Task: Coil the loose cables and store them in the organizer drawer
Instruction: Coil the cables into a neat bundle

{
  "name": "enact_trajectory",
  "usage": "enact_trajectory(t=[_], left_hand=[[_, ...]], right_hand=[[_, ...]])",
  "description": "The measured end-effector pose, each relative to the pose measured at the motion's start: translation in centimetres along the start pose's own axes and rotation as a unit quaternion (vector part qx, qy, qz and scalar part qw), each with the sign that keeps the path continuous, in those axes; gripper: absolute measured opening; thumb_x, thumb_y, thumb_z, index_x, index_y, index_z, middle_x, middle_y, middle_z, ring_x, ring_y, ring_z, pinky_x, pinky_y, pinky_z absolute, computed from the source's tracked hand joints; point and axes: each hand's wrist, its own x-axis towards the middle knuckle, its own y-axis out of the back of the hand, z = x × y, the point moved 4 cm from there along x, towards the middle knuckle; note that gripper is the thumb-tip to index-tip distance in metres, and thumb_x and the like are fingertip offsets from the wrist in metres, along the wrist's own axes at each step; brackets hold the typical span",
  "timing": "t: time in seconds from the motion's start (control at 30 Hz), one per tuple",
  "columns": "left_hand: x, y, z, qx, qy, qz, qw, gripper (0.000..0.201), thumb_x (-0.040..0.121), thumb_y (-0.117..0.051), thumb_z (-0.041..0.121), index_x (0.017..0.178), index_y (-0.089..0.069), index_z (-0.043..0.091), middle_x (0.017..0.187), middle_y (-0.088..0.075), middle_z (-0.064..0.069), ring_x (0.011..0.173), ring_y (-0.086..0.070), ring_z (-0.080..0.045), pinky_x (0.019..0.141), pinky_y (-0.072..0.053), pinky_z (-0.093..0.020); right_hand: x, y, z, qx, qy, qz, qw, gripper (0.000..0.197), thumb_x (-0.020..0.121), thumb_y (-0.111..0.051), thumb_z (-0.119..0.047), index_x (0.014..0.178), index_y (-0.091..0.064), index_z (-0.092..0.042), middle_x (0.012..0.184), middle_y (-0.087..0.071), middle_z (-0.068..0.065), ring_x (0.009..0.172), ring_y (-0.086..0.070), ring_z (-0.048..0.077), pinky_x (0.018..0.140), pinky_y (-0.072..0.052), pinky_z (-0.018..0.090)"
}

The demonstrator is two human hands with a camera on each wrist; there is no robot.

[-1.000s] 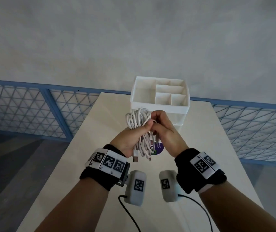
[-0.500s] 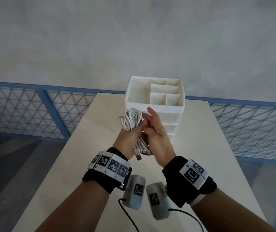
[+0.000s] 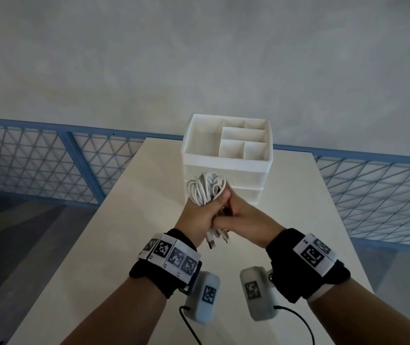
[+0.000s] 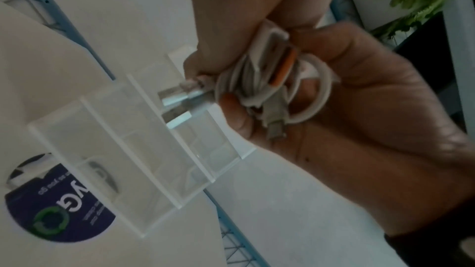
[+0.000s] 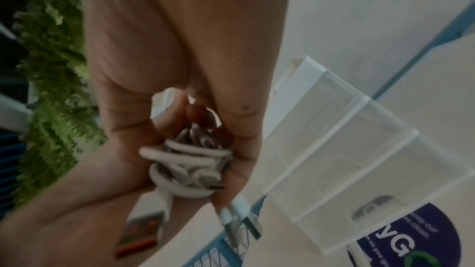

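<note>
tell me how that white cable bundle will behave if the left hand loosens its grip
The white cable bundle looks floppy: its loops fan unevenly above the left hand, so they would probably spring apart. The plug ends dangle below and would likely swing or snag. It seems light.

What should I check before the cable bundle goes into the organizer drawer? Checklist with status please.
1. Cable bundle held: ok, left hand grips it around the middle.
2. Right hand free to pull a drawer: not ok, its fingers are at the bundle too.
3. Loose ends tucked: not ok, USB plugs hang below the left hand.
4. Organizer drawer open: not ok, the drawer fronts look flush.
5. Room inside the drawer: cannot tell, walls are translucent and blurred.
6. Organizer in reach: ok, it stands right behind the hands on the table.
</note>
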Motion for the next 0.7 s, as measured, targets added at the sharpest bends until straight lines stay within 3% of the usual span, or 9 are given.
enact_trajectory(t=[0.07, 0.1, 0.2, 0.27, 0.33, 0.47, 0.53, 0.63, 0.7], left_hand=[[0.0, -0.5, -0.6, 0.009, 0.014, -0.014, 1.0, 0.045, 0.068, -0.065, 0.037, 0.105, -0.061, 0.011, 0.095, -0.068, -0.014, 0.091, -0.067, -0.025, 0.078, -0.055, -0.04], [0.0, -0.8, -0.8, 0.01, 0.022, -0.023, 0.999, 0.046, 0.067, -0.065, 0.038, 0.104, -0.06, 0.01, 0.092, -0.068, -0.013, 0.087, -0.067, -0.024, 0.076, -0.055, -0.039], [0.0, -1.3, -1.5, 0.018, 0.027, -0.033, 0.999, 0.031, 0.067, -0.064, 0.039, 0.089, -0.063, 0.016, 0.08, -0.068, -0.005, 0.076, -0.067, -0.018, 0.071, -0.055, -0.035], [0.2, -1.6, -1.7, 0.032, 0.024, -0.028, 0.999, 0.025, 0.067, -0.063, 0.039, 0.081, -0.064, 0.018, 0.079, -0.067, -0.004, 0.079, -0.066, -0.018, 0.074, -0.055, -0.033], [0.4, -2.1, -2.0, 0.033, 0.03, -0.033, 0.998, 0.027, 0.068, -0.063, 0.041, 0.081, -0.064, 0.018, 0.08, -0.067, -0.005, 0.082, -0.066, -0.019, 0.077, -0.054, -0.033], [1.0, -3.2, -2.2, 0.043, 0.034, -0.028, 0.998, 0.023, 0.072, -0.063, 0.039, 0.082, -0.064, 0.019, 0.078, -0.067, -0.003, 0.08, -0.066, -0.019, 0.072, -0.053, -0.032], [1.6, -3.6, -2.1, 0.051, 0.036, -0.028, 0.998, 0.018, 0.076, -0.066, 0.035, 0.085, -0.064, 0.019, 0.081, -0.066, -0.004, 0.085, -0.064, -0.022, 0.077, -0.051, -0.034], [2.3, -4.0, -2.1, 0.077, 0.06, -0.056, 0.994, 0.022, 0.073, -0.067, 0.041, 0.091, -0.064, 0.028, 0.091, -0.067, -0.005, 0.095, -0.063, -0.022, 0.086, -0.051, -0.038], [2.7, -3.9, -2.0, 0.106, 0.075, -0.085, 0.988, 0.024, 0.078, -0.061, 0.038, 0.097, -0.062, 0.023, 0.097, -0.066, -0.008, 0.098, -0.062, -0.024, 0.085, -0.053, -0.035]], right_hand=[[-0.3, 0.2, -0.2, -0.001, 0.02, -0.016, 1.0, 0.075, 0.072, -0.053, 0.004, 0.136, -0.024, -0.021, 0.109, -0.06, 0.024, 0.086, -0.062, 0.018, 0.072, -0.05, 0.03], [-0.5, 0.3, -0.2, -0.001, 0.025, -0.022, 0.999, 0.069, 0.073, -0.051, 0.008, 0.133, -0.029, -0.019, 0.101, -0.061, 0.02, 0.082, -0.062, 0.011, 0.07, -0.049, 0.025], [-0.9, 0.8, 0.1, -0.027, 0.034, -0.035, 0.998, 0.052, 0.078, -0.048, 0.013, 0.123, -0.044, -0.014, 0.086, -0.064, -0.009, 0.072, -0.061, -0.006, 0.062, -0.046, 0.009], [-1.0, 1.3, 0.5, -0.046, 0.036, -0.036, 0.998, 0.038, 0.078, -0.05, 0.009, 0.101, -0.058, -0.021, 0.069, -0.067, -0.013, 0.065, -0.061, 0.001, 0.057, -0.046, 0.014], [-1.2, 1.8, 0.7, -0.048, 0.037, -0.03, 0.998, 0.037, 0.078, -0.051, 0.006, 0.084, -0.062, -0.028, 0.061, -0.067, -0.011, 0.062, -0.061, 0.007, 0.056, -0.047, 0.017], [-1.3, 3.0, 1.5, -0.027, 0.034, 0.001, 0.999, 0.03, 0.075, -0.053, 0.006, 0.074, -0.064, -0.021, 0.063, -0.066, -0.003, 0.062, -0.062, 0.012, 0.059, -0.049, 0.021], [-1.2, 3.6, 1.8, -0.001, 0.03, 0.011, 0.999, 0.026, 0.074, -0.052, 0.007, 0.072, -0.066, -0.016, 0.062, -0.067, -0.001, 0.061, -0.063, 0.011, 0.058, -0.049, 0.02], [-0.6, 4.3, 2.6, 0.013, 0.031, 0.026, 0.999, 0.02, 0.077, -0.054, 0.007, 0.087, -0.067, -0.005, 0.082, -0.072, 0.018, 0.077, -0.069, 0.022, 0.07, -0.056, 0.027], [0.0, 4.7, 2.9, 0.018, 0.026, 0.029, 0.999, 0.02, 0.078, -0.058, 0.003, 0.095, -0.066, -0.001, 0.095, -0.07, 0.026, 0.087, -0.069, 0.031, 0.079, -0.056, 0.034]])
